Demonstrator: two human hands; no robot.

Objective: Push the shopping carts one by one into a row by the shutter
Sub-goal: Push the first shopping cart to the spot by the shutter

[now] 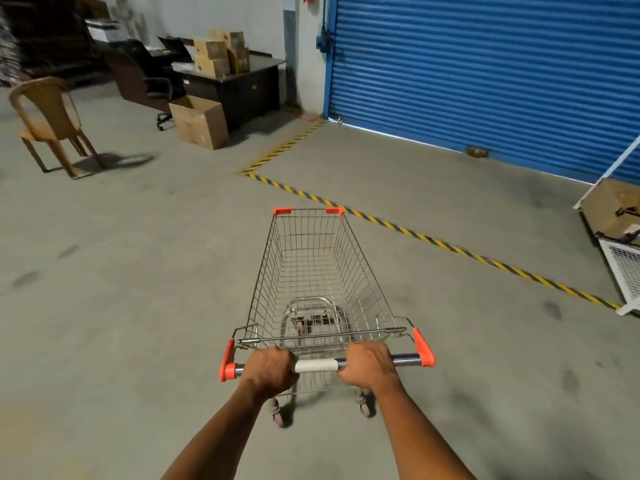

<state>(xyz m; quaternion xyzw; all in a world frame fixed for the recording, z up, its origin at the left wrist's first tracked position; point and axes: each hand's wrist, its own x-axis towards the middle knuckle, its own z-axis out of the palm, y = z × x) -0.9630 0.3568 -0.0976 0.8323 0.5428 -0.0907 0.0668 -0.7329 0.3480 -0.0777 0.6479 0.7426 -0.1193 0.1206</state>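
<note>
An empty wire shopping cart [311,271] with orange corner caps stands on the concrete floor right in front of me, its nose pointing toward the yellow-black floor line. My left hand [270,370] is closed around the cart's handle bar left of the white centre sleeve. On the bar's other side my right hand [369,365] grips just right of that sleeve. The blue roller shutter [485,71] fills the upper right, closed down to the floor. No other cart is visible.
Yellow-black hazard tape [433,241] marks a zone before the shutter. A brown plastic chair [52,123] stands at left. A cardboard box [199,121], a desk [242,84] with boxes and an office chair sit at the back. White framed equipment [620,258] stands at right.
</note>
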